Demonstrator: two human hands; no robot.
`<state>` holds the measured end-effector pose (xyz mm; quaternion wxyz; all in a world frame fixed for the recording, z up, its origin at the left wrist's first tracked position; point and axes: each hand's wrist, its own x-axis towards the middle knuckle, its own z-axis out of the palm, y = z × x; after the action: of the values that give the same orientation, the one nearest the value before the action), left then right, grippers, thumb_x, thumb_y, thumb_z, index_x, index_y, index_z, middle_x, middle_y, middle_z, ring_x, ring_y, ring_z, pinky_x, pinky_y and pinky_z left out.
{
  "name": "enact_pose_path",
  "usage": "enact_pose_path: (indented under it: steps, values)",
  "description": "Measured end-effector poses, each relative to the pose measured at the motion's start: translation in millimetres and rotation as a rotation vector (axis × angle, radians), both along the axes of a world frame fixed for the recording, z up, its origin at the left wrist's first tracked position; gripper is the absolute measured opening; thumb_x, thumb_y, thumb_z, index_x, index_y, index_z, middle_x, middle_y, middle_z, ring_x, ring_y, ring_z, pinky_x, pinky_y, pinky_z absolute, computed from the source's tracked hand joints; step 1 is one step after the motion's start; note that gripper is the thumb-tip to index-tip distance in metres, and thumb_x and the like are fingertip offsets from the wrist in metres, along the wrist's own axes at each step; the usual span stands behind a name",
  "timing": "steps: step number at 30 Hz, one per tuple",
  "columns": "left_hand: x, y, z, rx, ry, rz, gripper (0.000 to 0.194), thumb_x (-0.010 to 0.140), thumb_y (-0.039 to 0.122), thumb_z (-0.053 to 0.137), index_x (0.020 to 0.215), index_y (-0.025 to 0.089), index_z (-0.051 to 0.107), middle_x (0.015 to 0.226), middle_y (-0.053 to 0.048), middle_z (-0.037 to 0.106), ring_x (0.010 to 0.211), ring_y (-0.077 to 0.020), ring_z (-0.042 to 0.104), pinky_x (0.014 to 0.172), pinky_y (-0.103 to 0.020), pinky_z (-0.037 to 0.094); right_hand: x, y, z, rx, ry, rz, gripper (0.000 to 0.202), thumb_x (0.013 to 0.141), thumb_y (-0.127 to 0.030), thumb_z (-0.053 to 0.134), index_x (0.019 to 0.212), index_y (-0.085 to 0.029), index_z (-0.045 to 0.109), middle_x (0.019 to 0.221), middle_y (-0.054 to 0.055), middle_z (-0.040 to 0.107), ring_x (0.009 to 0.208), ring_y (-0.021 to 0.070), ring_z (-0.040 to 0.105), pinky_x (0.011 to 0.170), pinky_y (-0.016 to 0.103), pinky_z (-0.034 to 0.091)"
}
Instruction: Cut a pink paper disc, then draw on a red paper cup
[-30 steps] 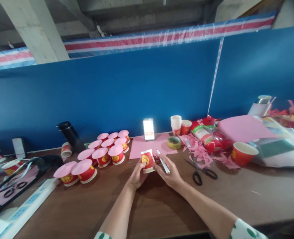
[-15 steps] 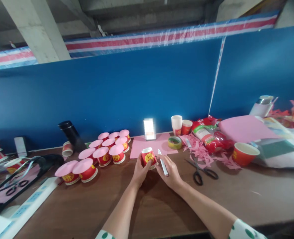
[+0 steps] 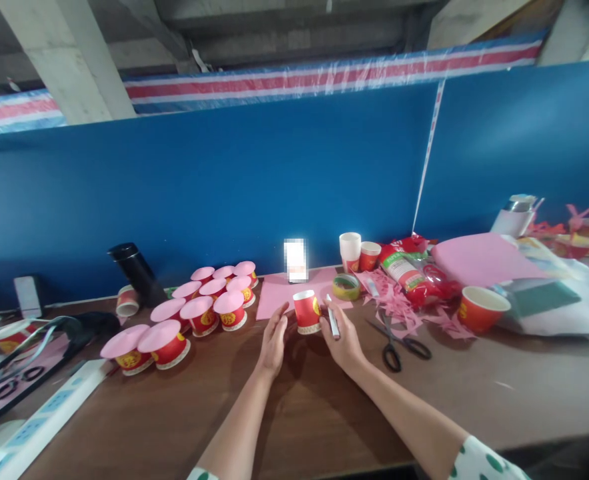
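Note:
A red paper cup with a yellow emblem (image 3: 306, 312) stands upside down on the brown table between my hands. My left hand (image 3: 273, 341) is just left of the cup, fingers apart, holding nothing. My right hand (image 3: 343, 341) grips a white pen-like stick (image 3: 333, 319), its fingertips close to the cup's right side. Behind the cup lies a pink paper sheet (image 3: 273, 295) with a roll of yellow-green tape (image 3: 346, 287) at its right. Several red cups topped with pink discs (image 3: 198, 313) stand to the left.
Black-handled scissors (image 3: 392, 355) and pink paper shreds (image 3: 399, 310) lie at the right, near a red cup (image 3: 482, 309) and red plastic packages (image 3: 412, 273). A white power strip (image 3: 49, 413) and a leaning black bottle (image 3: 137, 273) are at the left.
My left hand has let go of the cup and moved slightly left. The cup has turned, its emblem now facing right. The view has shifted a little.

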<state>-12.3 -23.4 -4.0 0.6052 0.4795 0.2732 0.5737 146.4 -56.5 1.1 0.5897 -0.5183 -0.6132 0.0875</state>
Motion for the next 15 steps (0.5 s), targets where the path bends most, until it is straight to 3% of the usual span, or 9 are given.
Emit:
enact_pose_path:
  steps: [4, 9, 15]
  values:
    - [-0.8, 4.5, 0.3, 0.037, 0.103, 0.069, 0.042, 0.073, 0.03, 0.063, 0.112, 0.018, 0.055, 0.113, -0.011, 0.061, 0.103, -0.0231, 0.057, 0.089, -0.038, 0.044, -1.8, -1.5, 1.1, -0.021, 0.05, 0.065, 0.034, 0.081, -0.02, 0.047, 0.114, -0.018, 0.053, 0.106, 0.009, 0.064, 0.096, 0.0208, 0.061, 0.084, 0.032, 0.048]
    - [-1.0, 5.4, 1.1, 0.067, 0.17, 0.107, 0.044, 0.07, 0.03, 0.066, 0.11, 0.017, 0.056, 0.114, -0.011, 0.06, 0.104, -0.0233, 0.056, 0.088, -0.036, 0.045, -2.4, -1.2, -0.1, -0.038, 0.057, 0.078, 0.031, 0.079, -0.019, 0.048, 0.109, -0.019, 0.057, 0.103, 0.007, 0.065, 0.093, 0.0208, 0.062, 0.083, 0.031, 0.049]
    - [0.2, -0.2, 4.9, -0.015, 0.141, 0.023, 0.051, 0.071, 0.032, 0.065, 0.119, 0.019, 0.052, 0.123, -0.01, 0.055, 0.111, -0.0236, 0.052, 0.093, -0.036, 0.041, -1.9, -1.3, 0.8, -0.038, 0.082, 0.107, 0.03, 0.081, -0.019, 0.046, 0.109, -0.02, 0.057, 0.104, 0.007, 0.065, 0.094, 0.0216, 0.061, 0.083, 0.033, 0.049]
